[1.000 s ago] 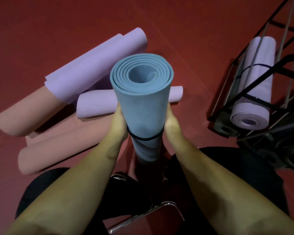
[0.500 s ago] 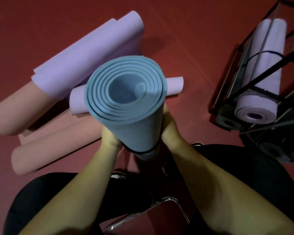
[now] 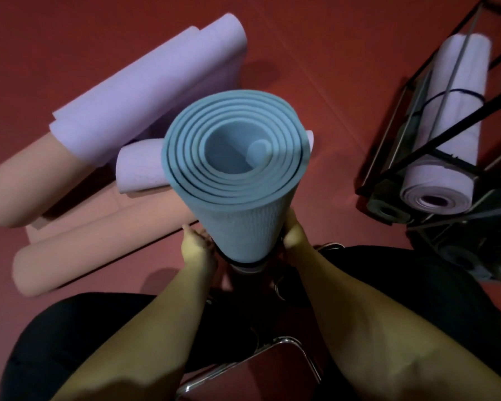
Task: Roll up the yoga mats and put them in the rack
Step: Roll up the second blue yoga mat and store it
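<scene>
The left hand (image 3: pixel 198 250) and right hand (image 3: pixel 294 237) are gripping the blue mat (image 3: pixel 237 180) low on its sides, near the black band (image 3: pixel 243 260); the fingers are mostly hidden behind the roll. The mat is standing on end between the knees, apart from the rack (image 3: pixel 434 157) at right. Held so low, the top could be tipping, or the coil loosening.

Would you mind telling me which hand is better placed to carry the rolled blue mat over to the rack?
Probably the right hand: it grips the blue mat on the side nearer the rack, which stands to the person's right. The left hand holds the far side, toward the loose mats.
</scene>
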`<state>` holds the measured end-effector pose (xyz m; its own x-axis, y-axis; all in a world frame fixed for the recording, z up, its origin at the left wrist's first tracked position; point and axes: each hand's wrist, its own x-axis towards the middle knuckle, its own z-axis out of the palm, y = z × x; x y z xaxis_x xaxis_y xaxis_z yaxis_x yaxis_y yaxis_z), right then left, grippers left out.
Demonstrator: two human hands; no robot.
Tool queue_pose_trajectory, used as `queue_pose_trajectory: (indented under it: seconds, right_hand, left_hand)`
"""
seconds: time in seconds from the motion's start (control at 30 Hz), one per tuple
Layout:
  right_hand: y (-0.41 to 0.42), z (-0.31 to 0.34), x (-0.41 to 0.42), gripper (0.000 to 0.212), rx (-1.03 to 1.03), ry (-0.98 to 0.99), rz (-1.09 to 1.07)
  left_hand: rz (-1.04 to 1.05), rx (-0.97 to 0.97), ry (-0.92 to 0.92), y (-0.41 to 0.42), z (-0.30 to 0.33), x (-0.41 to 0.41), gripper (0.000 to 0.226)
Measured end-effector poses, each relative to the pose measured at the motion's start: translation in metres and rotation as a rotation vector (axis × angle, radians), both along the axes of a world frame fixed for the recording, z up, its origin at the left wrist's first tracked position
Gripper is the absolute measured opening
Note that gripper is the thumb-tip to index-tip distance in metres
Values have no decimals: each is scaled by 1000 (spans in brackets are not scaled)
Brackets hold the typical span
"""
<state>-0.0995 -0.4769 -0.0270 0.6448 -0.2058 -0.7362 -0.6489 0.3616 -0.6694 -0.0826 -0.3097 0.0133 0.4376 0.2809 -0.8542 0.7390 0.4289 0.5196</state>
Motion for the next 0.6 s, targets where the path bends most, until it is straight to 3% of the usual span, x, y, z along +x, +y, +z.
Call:
queue_pose_trajectory:
  seconds: [0.1,0.2,0.3,0.4,0.5,0.6]
  right_hand:
    - [5,12,-2,49,-9,-36,24]
    - [8,14,5,58,174,-7,-23]
    - [8,35,15,72,120,-12,-3]
    - [3,58,34,81,111,-16,0]
    - [-5,94,44,88,199,-65,12]
    - [-11,133,34,71,231,-102,61]
  left_hand:
    - [-62,-15,-48,-12,13,-17,38]
    - [-51,-67,-107,-21,23,-13,39]
    - [-83,-193,-244,-14,31,11,60]
    - [-213,-181,-389,-4,70,31,77]
    - [-461,12,-544,7,112,40,74]
    - [-882,331,-747,25,141,42,66]
